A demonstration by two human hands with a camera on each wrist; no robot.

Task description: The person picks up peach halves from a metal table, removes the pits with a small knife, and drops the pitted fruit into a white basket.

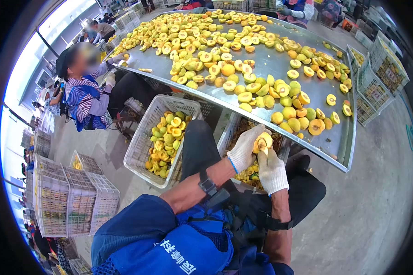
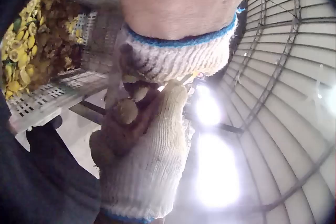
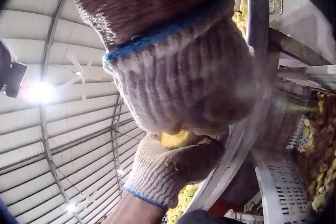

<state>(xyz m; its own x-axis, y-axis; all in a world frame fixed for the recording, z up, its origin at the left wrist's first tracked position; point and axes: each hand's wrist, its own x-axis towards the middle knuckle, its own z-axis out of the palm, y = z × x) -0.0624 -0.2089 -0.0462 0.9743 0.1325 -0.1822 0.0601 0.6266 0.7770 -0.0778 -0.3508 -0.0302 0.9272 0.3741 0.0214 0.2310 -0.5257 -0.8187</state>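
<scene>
In the head view my gloved left hand (image 1: 244, 149) holds a yellow peach half (image 1: 262, 141), its cut face turned up. My gloved right hand (image 1: 273, 173) is right against the fruit from below, fingers curled. Near its thumb in the left wrist view shows a narrow metal tool (image 2: 186, 78), mostly hidden by the glove. The right wrist view shows a bit of the yellow flesh between the two gloves. Under both hands stands a crate (image 1: 227, 133) with peach pieces and brown scraps.
A metal table (image 1: 280, 57) carries many halved peaches (image 1: 183, 41); its raised edge runs just beyond my hands. Left of my knee stands a grey crate (image 1: 137, 142) of peach halves. Stacked crates (image 1: 69, 197) stand at left and right. Another person (image 1: 87, 91) sits at the left.
</scene>
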